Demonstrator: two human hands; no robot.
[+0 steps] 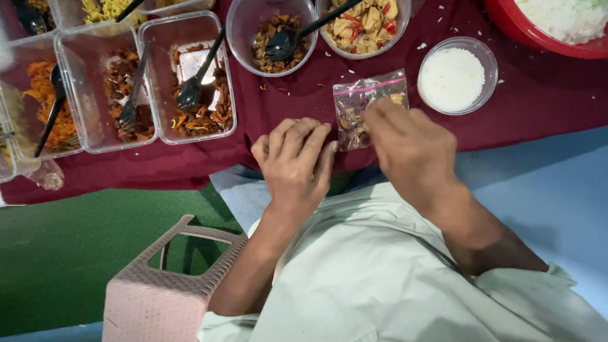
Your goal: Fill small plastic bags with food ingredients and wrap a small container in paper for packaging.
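Observation:
A small clear zip bag (366, 101) with a pink seal strip lies on the maroon cloth (297, 107), holding bits of brown and yellow food. My right hand (411, 149) pinches the bag's near right part. My left hand (296, 161) rests on the cloth just left of the bag, fingers curled, its fingertips close to the bag's lower left corner. Whether the left fingers touch the bag is unclear.
Clear rectangular tubs (190, 82) of cooked food with black spoons line the far left. Two round clear bowls (272, 35) of food sit behind the bag. A small round bowl of white rice (452, 76) and a red basin (544, 28) stand right. A pink plastic stool (168, 285) is below left.

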